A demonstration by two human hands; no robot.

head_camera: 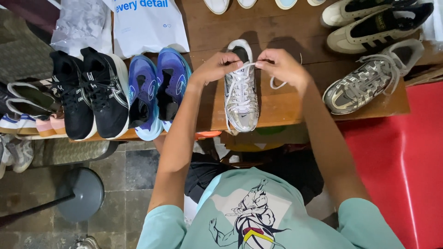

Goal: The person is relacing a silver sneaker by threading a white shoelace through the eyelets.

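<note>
Both hands, L (216, 67) & R (282, 67), pinch white laces (247, 65) atop a silver sneaker (241, 99) at center of wooden table (286, 108), w/ blue pair (159, 90) just left.

We can't see the silver shoe's (241, 99) tongue under both hands (251, 64); white shoes (217, 4) cropped at top edge; grey sneakers (14, 154) cut off left.

Two silver sneakers (241, 94), two blue (157, 92), two black (90, 92), perhaps others cropped.
</note>
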